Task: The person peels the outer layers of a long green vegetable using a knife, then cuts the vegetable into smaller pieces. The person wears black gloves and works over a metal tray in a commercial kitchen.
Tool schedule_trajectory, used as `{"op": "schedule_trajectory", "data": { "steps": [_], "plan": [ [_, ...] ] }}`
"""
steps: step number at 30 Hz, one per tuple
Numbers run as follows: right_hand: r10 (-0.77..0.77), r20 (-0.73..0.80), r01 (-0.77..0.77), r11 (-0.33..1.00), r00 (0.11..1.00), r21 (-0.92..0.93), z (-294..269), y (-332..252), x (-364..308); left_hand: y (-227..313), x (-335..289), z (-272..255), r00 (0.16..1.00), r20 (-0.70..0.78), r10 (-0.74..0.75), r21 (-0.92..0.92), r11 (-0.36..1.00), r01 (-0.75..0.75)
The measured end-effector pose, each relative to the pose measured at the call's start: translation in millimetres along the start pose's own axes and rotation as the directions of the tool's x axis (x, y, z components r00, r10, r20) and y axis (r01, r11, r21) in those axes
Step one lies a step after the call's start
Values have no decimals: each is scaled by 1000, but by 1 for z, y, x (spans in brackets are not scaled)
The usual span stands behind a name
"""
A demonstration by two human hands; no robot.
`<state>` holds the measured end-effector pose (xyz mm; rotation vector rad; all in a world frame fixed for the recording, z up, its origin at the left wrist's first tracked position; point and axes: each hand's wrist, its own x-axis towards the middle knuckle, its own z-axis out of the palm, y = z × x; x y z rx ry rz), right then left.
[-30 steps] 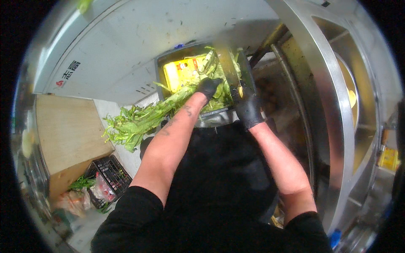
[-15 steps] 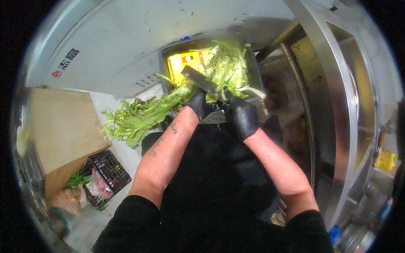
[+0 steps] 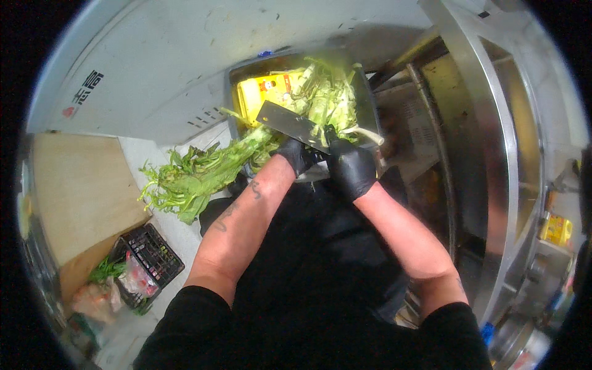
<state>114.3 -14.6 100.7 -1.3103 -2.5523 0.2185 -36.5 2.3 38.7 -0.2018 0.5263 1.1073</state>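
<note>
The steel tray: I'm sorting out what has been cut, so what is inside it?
The steel tray holds chopped pale green stalks heaped over a yellow packet. The greens and the cleaver cover its floor.

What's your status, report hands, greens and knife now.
Right hand grips cleaver, blade over metal tray of cut greens. Left hand holds leafy bunch. Nothing blocks the blade.

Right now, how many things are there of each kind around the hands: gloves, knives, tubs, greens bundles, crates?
Gloves: 2, left hand and right hand
Cleaver: 1
Metal tub: 1
Greens bundle: 1
Black crate: 1
Total: 6
</note>
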Motion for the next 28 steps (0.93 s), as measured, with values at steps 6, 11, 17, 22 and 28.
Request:
{"op": "schedule_trajectory", "data": {
  "steps": [6,11,17,22,28],
  "plan": [
    [-31,139,40,997,990,-63,13,26,1,-4,4,1,975,-219,46,107,994,-23],
    [83,81,-83,997,993,-7,20,46,1,4,6,10,1000,-26,6,21,1000,-6],
    [285,214,-295,955,935,18,43,71,35,3,-2,33,994,-110,22,-35,999,-26],
    [368,167,-393,907,915,153,52,66,46,5,10,10,998,-70,-7,68,998,12],
    [111,-14,-110,993,994,36,14,35,-1,-7,33,-15,999,-11,38,15,999,-38]
  ]
}}
